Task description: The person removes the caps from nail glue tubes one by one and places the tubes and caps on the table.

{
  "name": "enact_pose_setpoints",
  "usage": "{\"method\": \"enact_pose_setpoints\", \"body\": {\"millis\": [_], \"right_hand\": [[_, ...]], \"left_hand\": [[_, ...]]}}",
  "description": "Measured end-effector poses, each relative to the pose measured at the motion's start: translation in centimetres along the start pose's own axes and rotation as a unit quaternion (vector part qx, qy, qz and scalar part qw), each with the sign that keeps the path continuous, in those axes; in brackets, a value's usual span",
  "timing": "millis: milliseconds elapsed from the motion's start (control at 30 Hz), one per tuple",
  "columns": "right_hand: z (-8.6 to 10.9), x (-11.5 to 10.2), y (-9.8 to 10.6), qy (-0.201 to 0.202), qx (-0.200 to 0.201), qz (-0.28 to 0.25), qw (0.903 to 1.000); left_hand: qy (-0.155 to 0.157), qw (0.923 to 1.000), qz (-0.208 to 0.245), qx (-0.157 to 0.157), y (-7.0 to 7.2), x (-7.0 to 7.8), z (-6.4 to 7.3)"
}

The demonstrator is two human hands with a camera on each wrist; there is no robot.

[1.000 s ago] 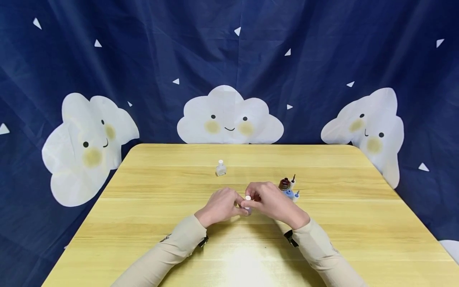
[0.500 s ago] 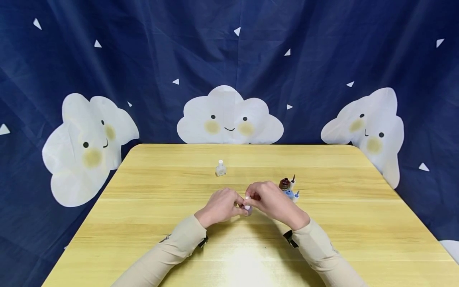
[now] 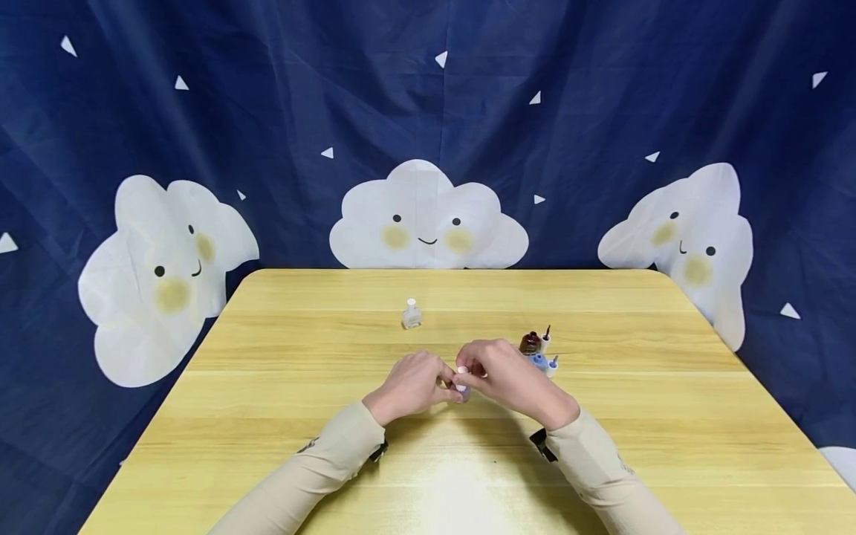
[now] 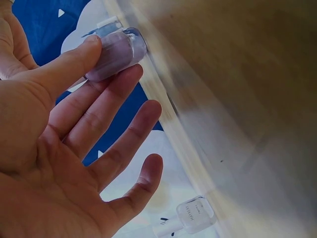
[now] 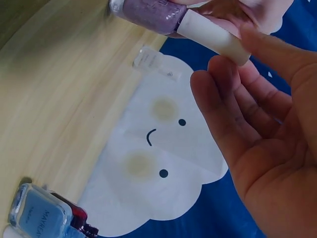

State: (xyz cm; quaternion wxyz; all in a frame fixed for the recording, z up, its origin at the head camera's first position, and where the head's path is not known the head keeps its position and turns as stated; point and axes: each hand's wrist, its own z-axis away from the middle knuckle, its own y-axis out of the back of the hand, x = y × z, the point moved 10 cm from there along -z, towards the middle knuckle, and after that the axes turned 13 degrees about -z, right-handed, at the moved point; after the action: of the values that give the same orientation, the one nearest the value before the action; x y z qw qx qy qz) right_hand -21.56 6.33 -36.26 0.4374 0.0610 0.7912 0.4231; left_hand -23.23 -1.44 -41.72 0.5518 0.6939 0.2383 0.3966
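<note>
A nail polish bottle of pale purple [image 5: 156, 15] is between my hands, over the middle of the table. My left hand [image 3: 413, 383] pinches its glass body between thumb and fingers; in the left wrist view the ring and little fingers stretch out away from it. The bottle's white cap [image 5: 213, 37] is on its neck. Thumb and fingertips of my right hand [image 3: 511, 375] pinch that cap near its top end. From the head view, most of the bottle is covered by the fingers.
Behind the hands, a clear nail polish bottle [image 3: 412, 317] with a white cap stands upright. To the right are uncapped dark red [image 3: 530, 342] and blue [image 3: 538, 362] bottles, each beside an upturned white cap whose brush points up. A blue cloud-print curtain [image 3: 281, 193] backs the wooden table [image 3: 254, 446].
My right thumb and fingers have shifted slightly on the cap, and more of its white side shows below the thumb. My left hand stays in place around the bottle.
</note>
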Motion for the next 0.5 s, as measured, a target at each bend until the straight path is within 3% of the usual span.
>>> {"method": "enact_pose_setpoints", "body": {"millis": [167,500], "right_hand": [[-0.08,0.48,0.01,-0.021,0.006,-0.001,0.9998],[-0.11,-0.27,0.12,0.011,0.004,0.016,0.9998]], "left_hand": [[-0.006,1.0000,-0.001,0.003,-0.01,0.09,0.03],[-0.014,0.9999,0.007,0.005,0.04,0.30,0.07]]}}
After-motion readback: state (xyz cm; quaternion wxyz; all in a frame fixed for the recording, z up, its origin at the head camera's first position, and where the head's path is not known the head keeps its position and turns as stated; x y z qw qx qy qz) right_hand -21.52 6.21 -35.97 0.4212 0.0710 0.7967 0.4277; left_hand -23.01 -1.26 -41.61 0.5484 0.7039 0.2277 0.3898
